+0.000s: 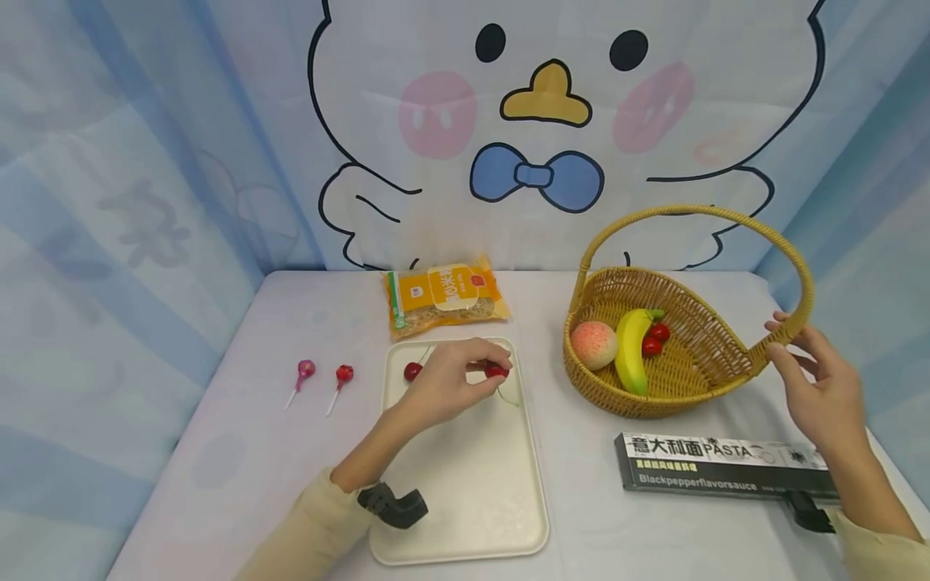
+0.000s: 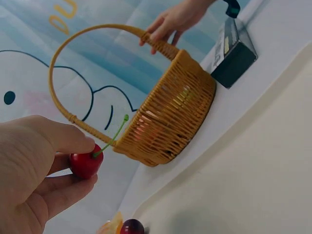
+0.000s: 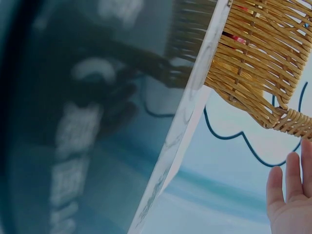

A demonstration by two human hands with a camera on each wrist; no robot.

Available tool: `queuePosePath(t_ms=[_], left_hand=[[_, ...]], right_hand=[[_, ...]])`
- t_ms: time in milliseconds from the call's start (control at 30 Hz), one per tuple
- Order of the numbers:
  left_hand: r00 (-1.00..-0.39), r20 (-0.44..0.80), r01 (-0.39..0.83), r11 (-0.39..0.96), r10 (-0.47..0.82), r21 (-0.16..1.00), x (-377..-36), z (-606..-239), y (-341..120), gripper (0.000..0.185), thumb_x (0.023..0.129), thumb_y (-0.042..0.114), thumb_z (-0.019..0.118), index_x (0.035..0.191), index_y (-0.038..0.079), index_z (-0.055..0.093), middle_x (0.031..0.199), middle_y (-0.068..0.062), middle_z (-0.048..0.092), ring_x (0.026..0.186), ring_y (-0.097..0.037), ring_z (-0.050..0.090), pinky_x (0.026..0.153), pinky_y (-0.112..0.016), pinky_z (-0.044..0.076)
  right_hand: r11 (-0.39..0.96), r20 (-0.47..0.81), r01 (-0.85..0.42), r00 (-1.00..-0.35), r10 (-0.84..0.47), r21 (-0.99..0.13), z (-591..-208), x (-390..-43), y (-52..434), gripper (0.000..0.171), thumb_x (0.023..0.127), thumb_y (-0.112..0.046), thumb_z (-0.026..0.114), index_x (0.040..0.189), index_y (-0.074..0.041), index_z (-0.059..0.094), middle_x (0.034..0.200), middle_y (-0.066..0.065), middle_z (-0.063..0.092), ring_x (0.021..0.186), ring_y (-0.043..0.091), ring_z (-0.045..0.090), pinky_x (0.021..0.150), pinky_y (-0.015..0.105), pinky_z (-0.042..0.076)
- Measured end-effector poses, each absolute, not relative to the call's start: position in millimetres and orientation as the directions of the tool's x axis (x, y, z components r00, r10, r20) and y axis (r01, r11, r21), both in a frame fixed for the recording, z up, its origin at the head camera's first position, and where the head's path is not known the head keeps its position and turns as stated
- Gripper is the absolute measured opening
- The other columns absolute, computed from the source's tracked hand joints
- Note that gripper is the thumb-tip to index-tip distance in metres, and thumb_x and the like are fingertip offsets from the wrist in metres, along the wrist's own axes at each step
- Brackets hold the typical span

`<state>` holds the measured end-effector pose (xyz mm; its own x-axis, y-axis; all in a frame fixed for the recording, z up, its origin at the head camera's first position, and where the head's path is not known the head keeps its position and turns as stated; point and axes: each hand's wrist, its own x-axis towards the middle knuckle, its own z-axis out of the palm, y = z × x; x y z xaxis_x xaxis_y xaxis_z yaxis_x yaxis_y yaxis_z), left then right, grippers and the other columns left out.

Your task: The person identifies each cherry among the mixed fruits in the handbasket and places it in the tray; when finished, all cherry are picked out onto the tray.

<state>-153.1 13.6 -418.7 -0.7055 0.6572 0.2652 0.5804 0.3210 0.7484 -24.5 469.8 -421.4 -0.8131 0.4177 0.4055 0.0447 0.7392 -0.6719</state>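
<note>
The left hand (image 1: 452,381) pinches a red cherry (image 1: 496,370) above the cream tray (image 1: 472,484); the right hand (image 1: 826,389) grips the handle (image 1: 726,214) of the wicker basket (image 1: 617,400). The cherry (probably light, smooth, slippery) suits a hold on its round sides, sparing the thin stem (image 2: 115,137).

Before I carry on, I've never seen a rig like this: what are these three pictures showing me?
There is no machine here, just a person's two bare hands. The wide picture comes from a camera on the head, looking forward and down; the other two come from cameras on the left and right wrists.

The left hand pinches a cherry over the tray, where a second cherry lies. The right hand holds the handle of the basket, which contains a peach, a banana and two red fruits.

Also on the table: two lollipops, a bag and a pasta box.
</note>
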Motion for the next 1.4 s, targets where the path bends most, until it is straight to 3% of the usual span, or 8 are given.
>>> queuePosePath(t_ms=[367, 600, 800, 1033, 1400], left_hand=[[-0.729, 0.160, 0.523, 0.390, 0.666, 0.758, -148.8, -431.4, 6.0, 0.019, 0.097, 0.007, 0.077, 0.116, 0.007, 0.079, 0.126, -0.007, 0.079, 0.121, -0.024, 0.073, 0.099, -0.036, 0.062], [-0.722, 0.114, 0.533, 0.445, 0.682, 0.720, -151.5, -444.6, 6.3, 0.017, 0.096, 0.008, 0.078, 0.112, 0.010, 0.080, 0.120, -0.003, 0.080, 0.113, -0.020, 0.073, 0.096, -0.032, 0.063], [-0.713, 0.093, 0.557, 0.482, 0.695, 0.676, -156.6, -453.4, 6.9, 0.013, 0.095, 0.008, 0.079, 0.107, 0.012, 0.081, 0.117, -0.002, 0.078, 0.112, -0.020, 0.071, 0.101, -0.037, 0.061], [-0.696, 0.105, 0.598, 0.492, 0.710, 0.633, -159.5, -463.0, 7.7, 0.011, 0.094, 0.008, 0.079, 0.104, 0.012, 0.082, 0.113, -0.001, 0.077, 0.105, -0.017, 0.071, 0.096, -0.033, 0.061], [-0.707, 0.117, 0.594, 0.496, 0.698, 0.633, -157.4, -465.0, 6.8, 0.013, 0.095, 0.009, 0.079, 0.107, 0.013, 0.082, 0.131, -0.006, 0.077, 0.126, -0.026, 0.071, 0.109, -0.040, 0.058]], right_hand=[[0.738, 0.391, 0.068, -0.813, 0.431, -0.671, -422.8, -25.4, 471.3, 0.049, 0.112, -0.030, 0.054, 0.160, -0.035, 0.048, 0.152, -0.033, 0.053, 0.128, -0.025, 0.040, 0.099, -0.008, 0.030], [0.736, 0.387, 0.069, -0.816, 0.430, -0.674, -422.7, -26.0, 471.8, 0.049, 0.112, -0.029, 0.054, 0.160, -0.035, 0.047, 0.152, -0.032, 0.054, 0.129, -0.025, 0.040, 0.100, -0.008, 0.030], [0.738, 0.390, 0.067, -0.815, 0.429, -0.671, -422.6, -26.2, 471.9, 0.049, 0.112, -0.029, 0.055, 0.159, -0.037, 0.048, 0.151, -0.033, 0.054, 0.127, -0.026, 0.040, 0.098, -0.008, 0.030], [0.737, 0.401, 0.051, -0.812, 0.423, -0.674, -422.6, -25.7, 470.5, 0.048, 0.112, -0.028, 0.056, 0.159, -0.036, 0.049, 0.152, -0.032, 0.055, 0.125, -0.026, 0.040, 0.097, -0.009, 0.031], [0.735, 0.380, 0.080, -0.815, 0.437, -0.673, -423.3, -26.3, 471.3, 0.048, 0.112, -0.031, 0.054, 0.160, -0.036, 0.048, 0.158, -0.027, 0.051, 0.132, -0.023, 0.041, 0.100, -0.007, 0.031]])
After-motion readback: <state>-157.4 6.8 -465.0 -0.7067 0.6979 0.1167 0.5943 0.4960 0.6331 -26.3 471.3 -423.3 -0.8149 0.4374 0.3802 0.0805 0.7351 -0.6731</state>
